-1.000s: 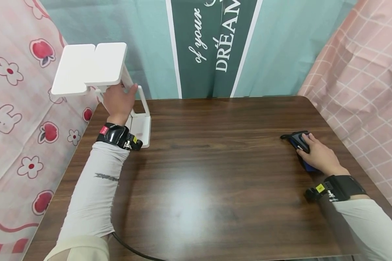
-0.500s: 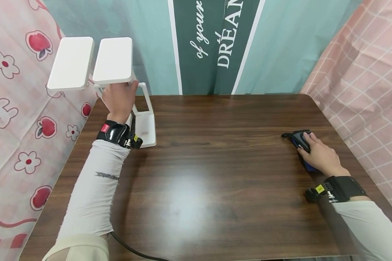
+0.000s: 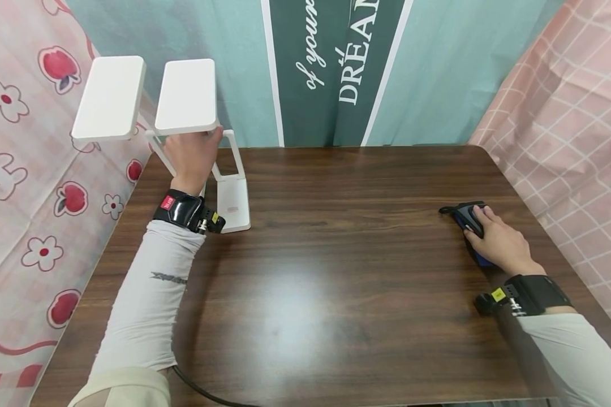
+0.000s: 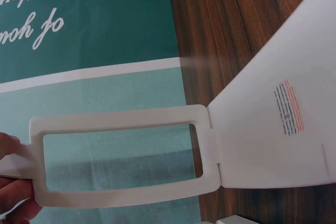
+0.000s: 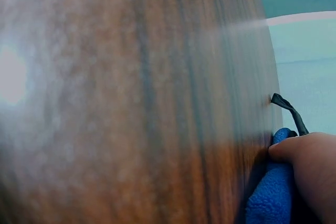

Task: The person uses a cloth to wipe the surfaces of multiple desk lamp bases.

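Two white folding phone stands are at the back left of the table, their flat top plates raised. My left hand grips the right-hand phone stand just under its plate; in the left wrist view, fingers pinch the neck above its rectangular frame, which is hinged to a flat base. The other phone stand is just to the left, partly behind the hand. At the right, my right hand holds a dark-backed cleaning pad with a fuzzy blue underside and black strap loop.
The brown wooden table ends at a green curtain behind. Pink curtains hang at the left and right. A black cable runs from the left sleeve along the table's front.
The right-hand phone stand has shifted right with my left hand, opening a gap between the two plates. The right hand has stayed in place on the cleaning pad.
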A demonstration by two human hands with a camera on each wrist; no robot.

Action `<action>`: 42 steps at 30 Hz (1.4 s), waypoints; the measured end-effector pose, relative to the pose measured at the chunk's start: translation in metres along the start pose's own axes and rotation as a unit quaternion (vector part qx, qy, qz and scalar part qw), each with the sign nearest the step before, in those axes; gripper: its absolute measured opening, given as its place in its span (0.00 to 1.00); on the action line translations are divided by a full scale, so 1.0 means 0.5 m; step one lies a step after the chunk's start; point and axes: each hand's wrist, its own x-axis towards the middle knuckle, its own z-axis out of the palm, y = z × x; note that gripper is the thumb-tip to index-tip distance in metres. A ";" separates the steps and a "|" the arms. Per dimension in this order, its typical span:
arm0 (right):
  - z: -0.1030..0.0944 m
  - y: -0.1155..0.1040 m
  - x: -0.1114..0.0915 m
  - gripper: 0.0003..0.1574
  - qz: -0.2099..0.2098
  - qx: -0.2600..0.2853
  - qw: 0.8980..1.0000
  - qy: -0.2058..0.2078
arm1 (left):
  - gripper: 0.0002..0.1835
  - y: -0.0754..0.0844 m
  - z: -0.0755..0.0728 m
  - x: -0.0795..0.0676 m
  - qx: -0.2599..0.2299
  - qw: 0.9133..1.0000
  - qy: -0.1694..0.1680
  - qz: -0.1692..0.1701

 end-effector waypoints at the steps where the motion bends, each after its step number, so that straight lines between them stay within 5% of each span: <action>1: 0.000 0.001 -0.001 0.49 0.001 0.001 1.000 0.000 | 0.18 0.003 0.000 0.000 0.003 1.000 -0.003 0.001; 6: -0.002 0.002 -0.002 0.49 0.007 0.001 1.000 -0.003 | 0.23 0.013 -0.003 -0.005 -0.002 1.000 -0.029 0.011; 18: -0.002 -0.001 -0.005 0.49 0.003 0.006 1.000 0.004 | 0.25 0.002 -0.014 -0.001 -0.114 0.985 -0.127 0.004; 35: -0.001 -0.003 -0.007 0.49 0.010 0.018 1.000 -0.001 | 0.23 0.014 -0.024 -0.002 -0.113 0.971 -0.205 0.040; 42: -0.001 0.000 -0.004 0.49 0.006 0.028 1.000 0.002 | 0.22 0.023 -0.020 -0.009 -0.104 0.973 -0.195 0.067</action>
